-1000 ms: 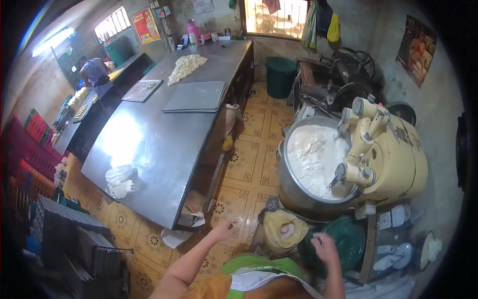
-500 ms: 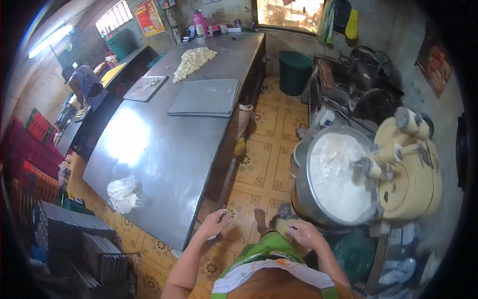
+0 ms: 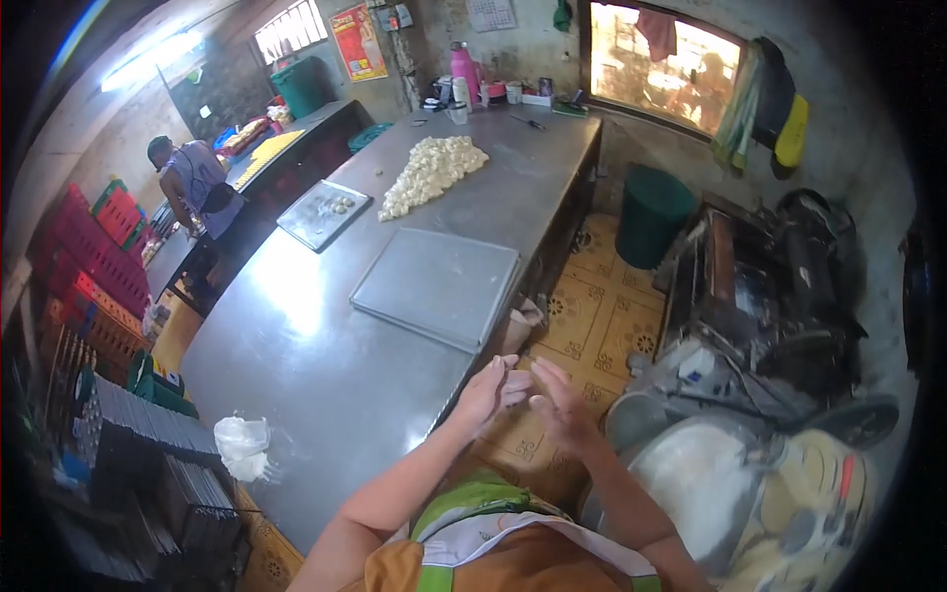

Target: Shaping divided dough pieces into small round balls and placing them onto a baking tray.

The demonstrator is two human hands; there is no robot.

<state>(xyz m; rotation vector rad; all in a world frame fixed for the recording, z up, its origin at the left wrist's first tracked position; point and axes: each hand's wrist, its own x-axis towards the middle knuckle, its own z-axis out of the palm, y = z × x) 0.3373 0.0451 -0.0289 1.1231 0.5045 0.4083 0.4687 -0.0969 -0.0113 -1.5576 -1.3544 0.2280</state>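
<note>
My left hand [image 3: 490, 392] and my right hand [image 3: 560, 405] are raised close together over the table's right edge and the floor. Their fingers are spread and slightly bent, and no object shows in either. Closest to them is a stack of flat metal trays [image 3: 434, 286] on the steel table [image 3: 345, 395]. Farther along lies a heap of small pale dough pieces [image 3: 434, 173]. Left of it is another tray [image 3: 326, 214] with a few small pieces on it. A white floury lump, perhaps a bag [image 3: 243, 447], sits at the table's near left.
At lower right stands a big mixer bowl [image 3: 691, 483] of white flour beside a cream mixer [image 3: 819, 503]. Dark machinery [image 3: 779, 286] and a green bin [image 3: 653, 217] line the right. A person [image 3: 202, 187] works at the far-left counter. Stacked trays [image 3: 148, 434] stand at lower left.
Both my hands have risen and come together from their wide-apart places. The view has shifted toward the table, so the mixer bowl sits lower in the picture.
</note>
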